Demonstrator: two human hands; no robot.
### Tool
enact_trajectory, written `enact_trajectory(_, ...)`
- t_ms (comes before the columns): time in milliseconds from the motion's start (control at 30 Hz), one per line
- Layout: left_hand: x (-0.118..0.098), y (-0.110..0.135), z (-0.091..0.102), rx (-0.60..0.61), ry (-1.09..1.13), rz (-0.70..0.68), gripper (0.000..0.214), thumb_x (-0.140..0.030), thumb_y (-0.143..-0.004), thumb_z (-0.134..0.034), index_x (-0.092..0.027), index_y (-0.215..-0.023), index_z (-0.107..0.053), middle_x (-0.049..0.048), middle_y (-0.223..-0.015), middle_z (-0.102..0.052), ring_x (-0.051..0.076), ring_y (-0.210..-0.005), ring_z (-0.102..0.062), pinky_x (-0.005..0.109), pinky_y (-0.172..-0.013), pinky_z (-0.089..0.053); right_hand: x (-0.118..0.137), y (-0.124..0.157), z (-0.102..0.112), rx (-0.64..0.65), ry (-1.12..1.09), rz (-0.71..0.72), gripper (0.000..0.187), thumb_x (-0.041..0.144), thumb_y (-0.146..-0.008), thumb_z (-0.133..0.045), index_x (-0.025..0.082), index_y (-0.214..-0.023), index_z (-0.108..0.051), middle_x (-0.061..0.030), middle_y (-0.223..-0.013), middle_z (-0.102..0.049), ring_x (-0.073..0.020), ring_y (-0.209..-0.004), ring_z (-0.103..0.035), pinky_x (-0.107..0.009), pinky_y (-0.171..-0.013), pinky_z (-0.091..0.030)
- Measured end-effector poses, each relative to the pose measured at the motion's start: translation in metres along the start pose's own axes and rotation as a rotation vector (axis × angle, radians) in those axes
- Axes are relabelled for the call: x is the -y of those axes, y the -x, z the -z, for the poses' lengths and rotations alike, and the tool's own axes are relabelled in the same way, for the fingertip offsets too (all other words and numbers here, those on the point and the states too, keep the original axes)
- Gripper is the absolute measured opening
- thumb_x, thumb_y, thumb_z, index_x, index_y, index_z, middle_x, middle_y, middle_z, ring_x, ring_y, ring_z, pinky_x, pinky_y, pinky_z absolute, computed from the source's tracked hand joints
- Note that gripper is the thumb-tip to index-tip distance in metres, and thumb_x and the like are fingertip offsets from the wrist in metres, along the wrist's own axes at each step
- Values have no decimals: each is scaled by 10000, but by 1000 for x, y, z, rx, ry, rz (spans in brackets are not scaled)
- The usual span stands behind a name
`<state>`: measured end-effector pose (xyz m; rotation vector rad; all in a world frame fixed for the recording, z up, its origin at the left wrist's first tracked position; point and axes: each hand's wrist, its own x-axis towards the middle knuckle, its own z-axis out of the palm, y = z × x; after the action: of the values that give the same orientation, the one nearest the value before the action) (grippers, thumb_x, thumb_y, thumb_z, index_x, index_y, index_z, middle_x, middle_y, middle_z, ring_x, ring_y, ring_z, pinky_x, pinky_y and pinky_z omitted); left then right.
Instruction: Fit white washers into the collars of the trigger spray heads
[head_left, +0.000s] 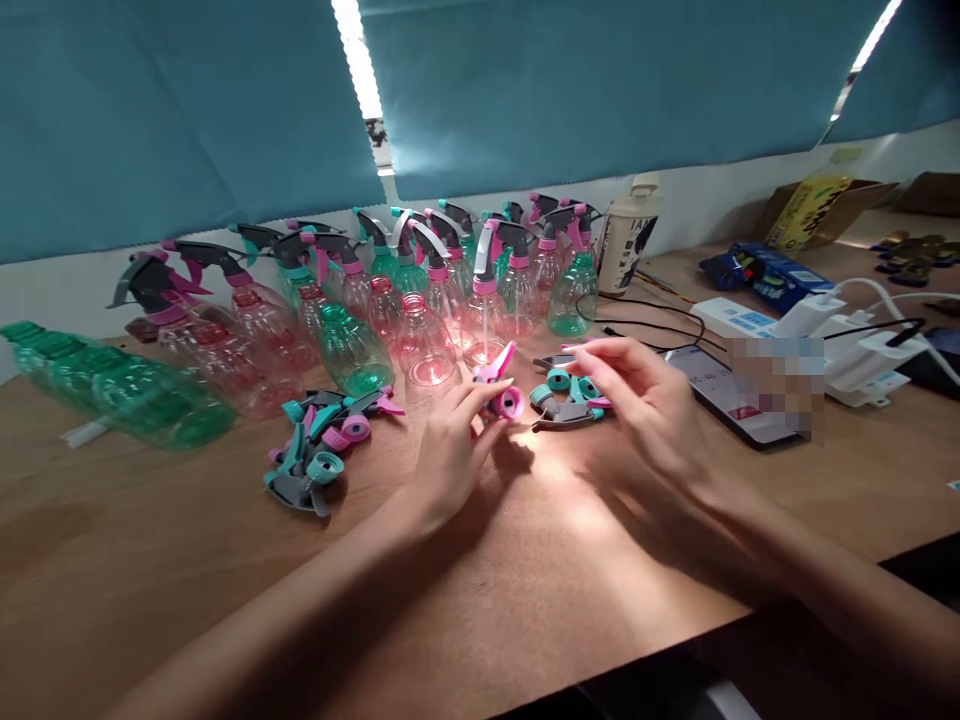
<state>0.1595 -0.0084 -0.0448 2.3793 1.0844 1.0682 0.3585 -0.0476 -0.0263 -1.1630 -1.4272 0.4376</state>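
My left hand (452,440) grips a pink and grey trigger spray head (508,403), its round pink collar turned towards me. Over the right-hand pile of spray heads (564,410), my right hand (645,405) has its thumb and fingers pinched together. A bit of pink shows at those fingertips, too small to name. Teal and grey trigger heads make up most of that pile. To the left of my left hand lies another heap of spray heads (315,445) in teal, pink and grey. Just beyond my hands stand open clear pink bottles (424,345) and a green bottle (352,350).
Several bottles fitted with spray heads (517,285) stand along the wall. Green bottles (142,390) lie at the left. A cream tumbler (626,240), a phone (739,395), white chargers (855,345), a black cable (660,305) and a blue packet (776,275) occupy the right side.
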Motion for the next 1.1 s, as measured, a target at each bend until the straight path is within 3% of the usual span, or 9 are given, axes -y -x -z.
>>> enact_trajectory(133,-25,-37,-13,1,-110,-211,341,-148,-884,-603,-214,-1218,-594,61,-1142,-665,212,-1028,-555,345,-868,-465,-2,9,41,-111,82,-23,183,404,-869,-621,242,-952,-644,-38,-947,-694,-219,-897,-686,-362,-804,-561)
enact_trajectory(200,-31,-50,-18,150,-243,-217,276,-160,-886,-596,-203,-1155,-640,71,-1150,-663,230,-1026,-569,331,-825,-461,-3,15,58,-132,149,-25,182,411,-863,-627,251,-949,-638,-40,-947,-691,-234,-902,-686,-386,-811,-560)
enact_trajectory(267,-33,-56,-22,276,-327,-190,183,-171,-867,-607,-186,-1027,-696,82,-1021,-690,234,-913,-607,307,-719,-455,-5,21,70,-131,228,-31,199,419,-860,-627,248,-964,-627,-46,-964,-688,-243,-909,-682,-394,-797,-562)
enact_trajectory(367,-32,-51,-22,326,-346,-169,119,-180,-846,-603,-165,-879,-717,82,-826,-674,211,-729,-604,280,-593,-406,-10,31,81,-46,322,-39,263,430,-860,-619,225,-1022,-589,-67,-975,-685,-238,-880,-676,-396,-772,-566)
enact_trajectory(467,-32,-38,-19,340,-351,-158,154,-188,-866,-556,-159,-850,-706,78,-794,-657,198,-687,-586,271,-558,-371,-17,36,84,103,382,-39,290,409,-861,-618,205,-1061,-561,-73,-947,-692,-233,-856,-674,-405,-780,-556)
enact_trajectory(733,-22,12,8,379,-377,-109,181,-177,-909,-509,-163,-853,-681,48,-848,-681,162,-726,-620,239,-602,-419,-18,29,63,316,488,47,159,312,-881,-556,216,-1003,-589,-69,-977,-665,-224,-859,-634,-348,-707,-518)
enact_trajectory(933,14,49,35,244,-511,-120,209,-189,-935,-470,-152,-837,-651,45,-831,-676,170,-747,-620,258,-649,-447,-8,34,25,548,429,67,125,253,-898,-518,212,-1005,-567,-77,-1048,-614,-230,-971,-596,-380,-834,-488)
enact_trajectory(1100,27,70,59,196,-532,-123,196,-198,-942,-471,-159,-863,-647,34,-845,-674,179,-794,-609,276,-691,-469,3,39,0,690,351,103,132,228,-932,-455,198,-992,-568,-94,-1056,-568,-222,-988,-568,-398,-876,-470)
